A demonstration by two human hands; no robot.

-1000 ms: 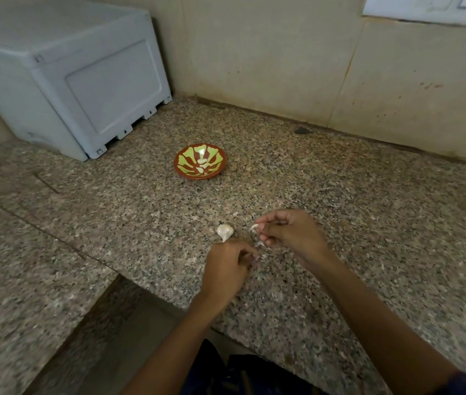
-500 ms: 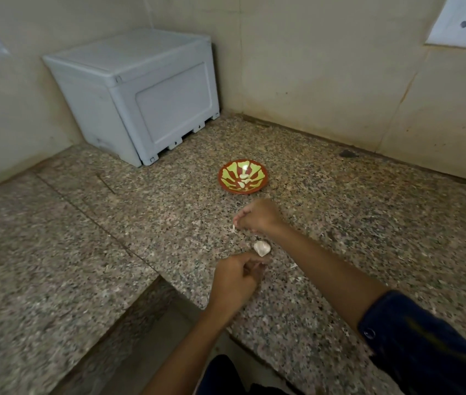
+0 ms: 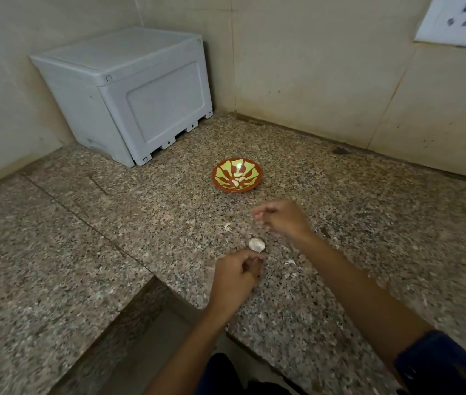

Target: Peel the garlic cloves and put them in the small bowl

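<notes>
Left hand (image 3: 236, 276) is curled shut, can't tell what's inside, just beside the garlic (image 3: 256, 245). Right hand (image 3: 281, 217) hovers blurry, fingers loosely pinched, short of the bowl (image 3: 237, 178).

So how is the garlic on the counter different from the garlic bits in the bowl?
The garlic piece on the counter looks rounder and bigger, white and papery, so it seems unpeeled. The cloves in the small bowl are smaller, smooth, creamy slivers, apparently peeled. The counter piece lies alone beside the left hand; the bowl holds several cloves close together. Both are pale garlic, and neither is being touched.
</notes>
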